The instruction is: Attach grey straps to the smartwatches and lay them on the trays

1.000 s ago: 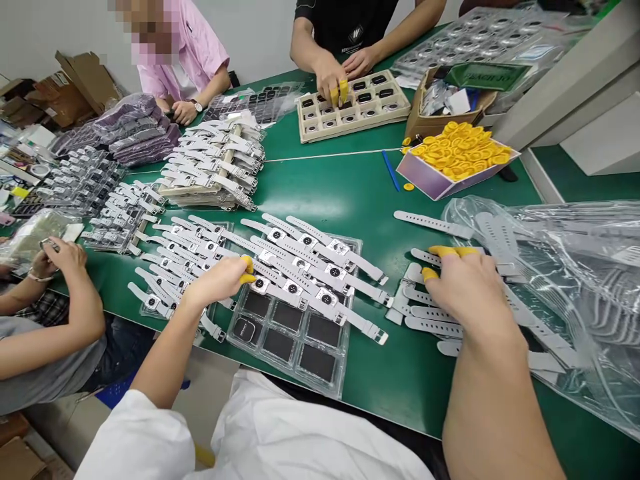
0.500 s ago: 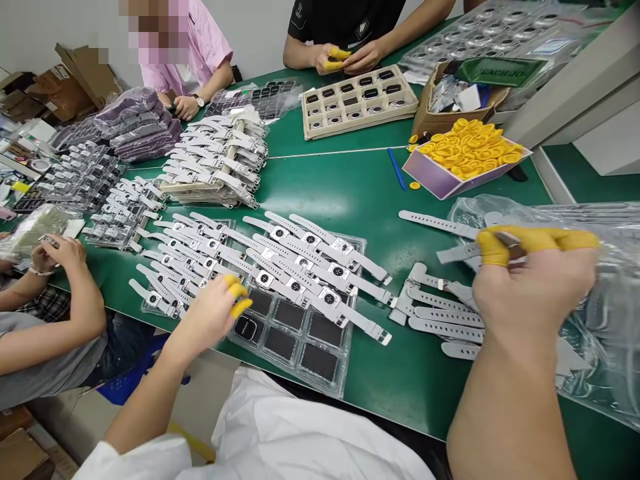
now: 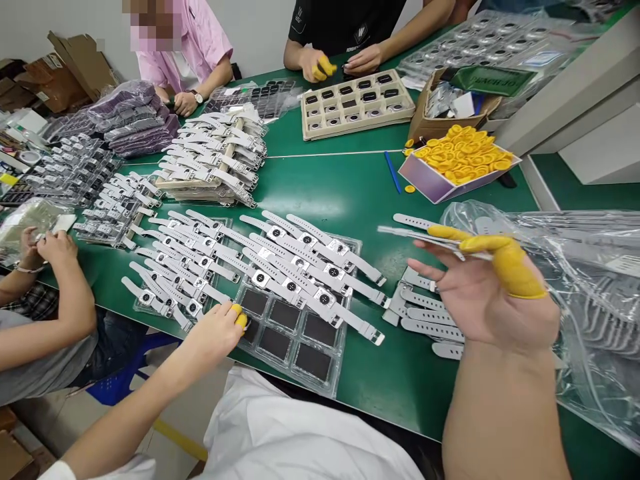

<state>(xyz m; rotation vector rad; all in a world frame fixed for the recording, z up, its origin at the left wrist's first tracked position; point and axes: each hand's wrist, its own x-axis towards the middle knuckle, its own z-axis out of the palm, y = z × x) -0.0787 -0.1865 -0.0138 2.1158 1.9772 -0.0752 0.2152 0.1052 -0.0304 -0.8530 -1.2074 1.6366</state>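
Head view: right hand (image 3: 487, 293) pinches grey strap (image 3: 425, 235); left hand (image 3: 217, 337) fingertips touch tray (image 3: 320, 373).

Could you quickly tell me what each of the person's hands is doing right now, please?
Left hand: fingers closed on a watch body at the clear tray.
Right hand: pinching a white strap, raised above the table.

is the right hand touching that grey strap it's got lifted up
Touching. The head view shows the right hand pinching the grey strap between its yellow-capped fingers, raised above the green table.
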